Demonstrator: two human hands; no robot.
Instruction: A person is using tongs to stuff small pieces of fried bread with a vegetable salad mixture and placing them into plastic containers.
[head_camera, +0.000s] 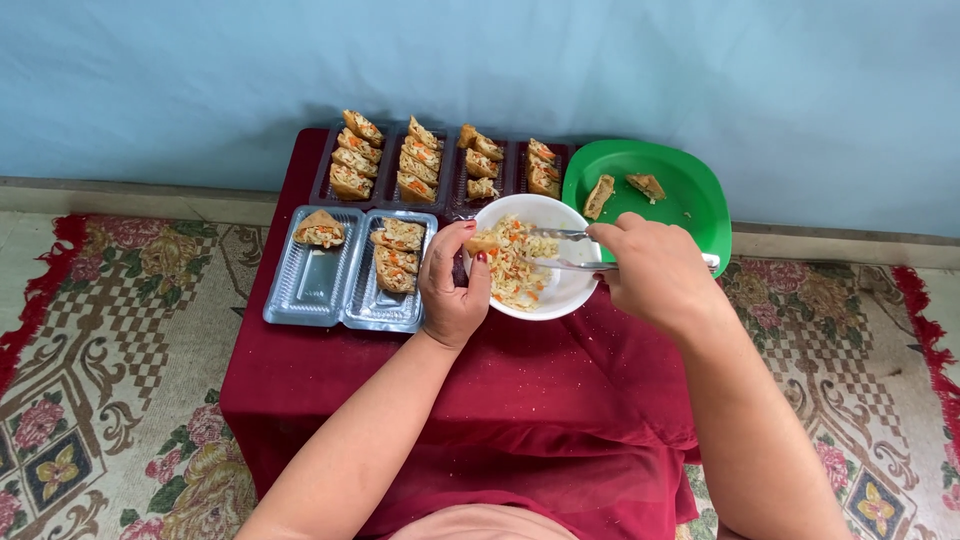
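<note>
While over bowl (560, 290), pastry (482, 244) in left hand (452, 288)

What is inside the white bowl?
The white bowl holds shredded vegetable filling, pale with orange bits. The right hand dips metal tongs into it; the left hand holds a stuffed piece at the rim. The bowl's bottom under the filling is hidden.

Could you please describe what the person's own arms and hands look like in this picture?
Both forearms are bare, with no sleeves, watch or bracelets in view. The left hand has dark red polish on the nails that show. The right hand shows no rings or gloves; its nails are hidden.
</note>
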